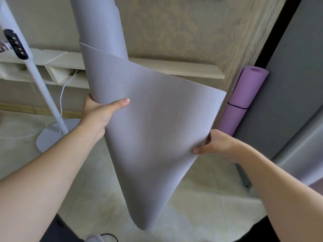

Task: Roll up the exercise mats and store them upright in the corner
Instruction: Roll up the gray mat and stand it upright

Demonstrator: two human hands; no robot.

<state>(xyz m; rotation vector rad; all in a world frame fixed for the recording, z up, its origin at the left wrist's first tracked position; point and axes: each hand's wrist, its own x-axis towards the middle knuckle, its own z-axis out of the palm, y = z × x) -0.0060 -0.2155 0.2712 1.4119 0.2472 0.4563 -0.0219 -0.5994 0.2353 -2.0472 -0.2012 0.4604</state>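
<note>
Underfoot, pale tiled floor (201, 198), papered wall (174, 32).

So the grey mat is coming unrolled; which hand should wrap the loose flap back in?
Right hand: it already pinches the flap's edge of the mat, while the left hand grips the roll.

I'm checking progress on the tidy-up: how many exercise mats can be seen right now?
2. The grey mat is held upright and loosely rolled, gripped by the left hand and right hand. The purple mat stands rolled in the corner on the right. Others may be out of view.
</note>
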